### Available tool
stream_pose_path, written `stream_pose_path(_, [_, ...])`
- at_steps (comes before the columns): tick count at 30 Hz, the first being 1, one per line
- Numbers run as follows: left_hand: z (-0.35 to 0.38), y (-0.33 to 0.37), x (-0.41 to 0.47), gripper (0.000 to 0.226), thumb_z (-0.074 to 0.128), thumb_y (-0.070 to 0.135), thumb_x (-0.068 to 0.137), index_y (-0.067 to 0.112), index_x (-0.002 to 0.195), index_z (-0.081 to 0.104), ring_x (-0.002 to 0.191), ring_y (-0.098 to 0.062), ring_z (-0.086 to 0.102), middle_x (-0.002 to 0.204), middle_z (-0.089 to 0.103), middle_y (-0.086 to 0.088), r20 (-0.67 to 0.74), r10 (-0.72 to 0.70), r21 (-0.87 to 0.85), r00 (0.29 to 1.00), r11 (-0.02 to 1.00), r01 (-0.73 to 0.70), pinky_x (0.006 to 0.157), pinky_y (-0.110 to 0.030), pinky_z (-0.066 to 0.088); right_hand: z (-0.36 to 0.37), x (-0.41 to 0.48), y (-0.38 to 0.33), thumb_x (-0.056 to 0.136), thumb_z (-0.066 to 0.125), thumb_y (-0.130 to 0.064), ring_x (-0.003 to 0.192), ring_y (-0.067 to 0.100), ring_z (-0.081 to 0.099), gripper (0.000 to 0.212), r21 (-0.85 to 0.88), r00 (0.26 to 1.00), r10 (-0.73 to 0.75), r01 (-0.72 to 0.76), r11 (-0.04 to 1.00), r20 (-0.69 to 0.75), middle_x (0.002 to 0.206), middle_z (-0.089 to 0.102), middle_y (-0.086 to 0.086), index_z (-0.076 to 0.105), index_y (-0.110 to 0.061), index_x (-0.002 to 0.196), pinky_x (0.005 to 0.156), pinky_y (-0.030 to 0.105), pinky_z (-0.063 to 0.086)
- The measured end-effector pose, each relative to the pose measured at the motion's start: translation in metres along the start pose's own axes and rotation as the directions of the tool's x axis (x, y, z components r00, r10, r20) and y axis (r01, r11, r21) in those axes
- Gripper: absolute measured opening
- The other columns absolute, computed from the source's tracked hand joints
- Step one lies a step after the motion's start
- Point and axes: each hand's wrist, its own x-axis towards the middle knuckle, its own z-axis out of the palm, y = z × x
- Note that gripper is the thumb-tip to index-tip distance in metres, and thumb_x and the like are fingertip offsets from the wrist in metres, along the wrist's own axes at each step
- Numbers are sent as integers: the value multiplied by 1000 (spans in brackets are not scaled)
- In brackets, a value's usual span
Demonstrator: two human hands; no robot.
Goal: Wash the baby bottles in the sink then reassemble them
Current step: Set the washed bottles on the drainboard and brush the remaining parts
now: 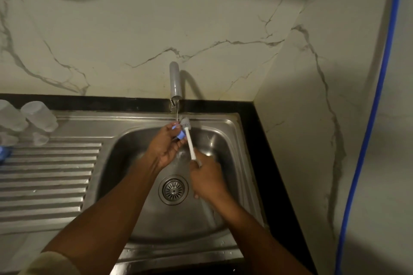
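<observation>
The left hand (pixel 166 145) is pinching a blue plastic ring (pixel 181 134); the right hand (pixel 207 179), at its four o'clock, is gripping a white-handled brush (pixel 190 142).

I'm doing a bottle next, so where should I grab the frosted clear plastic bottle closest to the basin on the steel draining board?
Take the frosted clear plastic bottle round the middle of its cylindrical wall, probably coming from the steel basin side. A second frosted bottle crowds its left, and small clear pieces sit just in front.
</observation>
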Motion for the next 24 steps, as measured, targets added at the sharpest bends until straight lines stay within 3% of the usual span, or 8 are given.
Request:
stream_pose_path(5, [-1, 12, 8, 35, 62, 11, 94, -2, 126, 60, 90, -23, 71, 119, 64, -20, -74, -22, -46, 997, 999, 19, 73, -30, 61, 3, -5, -1, 102, 39, -19, 58, 9, 57, 41, 26, 999, -7, 5, 1000, 50, 91, 65, 6, 49, -33, 139, 45, 21, 48])
stream_pose_path(9, [-4, 15, 12, 34, 65, 7, 92, -2, 124, 58, 102, -29, 67, 123, 60, -23, -53, -122, -19, 991, 992, 121, 69, -30, 61, -6, -16, 24, 100, 46, -23, 54, 9, 57, 34, 92, 984, 82, -68, 993, -157, 74, 63, 0, 60, -35, 128, 46, 20, 45])
stream_pose_path(12, [0, 18, 18, 16, 67, 8, 92, 4, 106, 62, 89, -19, 66, 103, 61, -13, -18, -127, 29, 992, 991, 128, 70, -29, 61, -31, -28, 54, 95, 53, -21, 72, 8, 66, 29, -61, 937, 75, -102, 993, -342, 85, 70, -1, 67, -25, 120, 60, 12, 47])
stream_pose_path(15, [7, 22, 26, 5, 66, 11, 93, 7, 93, 64, 72, -14, 68, 89, 60, -8, 11, -163, 14, 987, 987, 163, 72, -32, 61, -62, -40, 94, 95, 51, -22, 102, 23, 65, 41, -183, 902, 161, -251, 950, -402, 116, 68, 6, 56, -20, 135, 89, 34, 54])
stream_pose_path(17, [15, 22, 28, 8, 63, 13, 94, 7, 99, 63, 81, -20, 71, 97, 62, -11, 32, -178, -59, 983, 982, 180, 75, -39, 61, -84, -45, 117, 98, 48, -23, 104, 24, 63, 44, -301, 882, 166, -320, 898, -441, 120, 66, 7, 50, -16, 141, 89, 34, 53])
stream_pose_path(20, [21, 17, 31, 26, 58, 8, 96, 0, 120, 56, 119, -38, 57, 127, 54, -23, -18, -196, -125, 980, 973, 192, 93, -50, 55, -108, -37, 138, 101, 44, -21, 105, 29, 60, 45, -411, 870, 175, -385, 826, -461, 122, 61, 13, 42, -16, 146, 87, 36, 51])
stream_pose_path(22, [27, 15, 27, 19, 57, 3, 95, -2, 113, 56, 115, -41, 58, 123, 54, -25, -45, -195, -111, 980, 976, 190, 100, -51, 51, -118, -24, 148, 100, 48, -24, 105, 32, 60, 48, -447, 857, 158, -403, 798, -491, 121, 60, 13, 41, -19, 147, 87, 41, 50])
stream_pose_path(24, [28, 17, 28, 18, 60, -3, 89, 0, 107, 58, 101, -34, 63, 112, 58, -21, -82, -157, -127, 984, 981, 146, 93, -45, 56, -116, -14, 159, 86, 72, -35, 97, 27, 65, 61, -593, 865, 85, -406, 696, -494, 112, 68, 11, 53, -16, 140, 86, 34, 52])
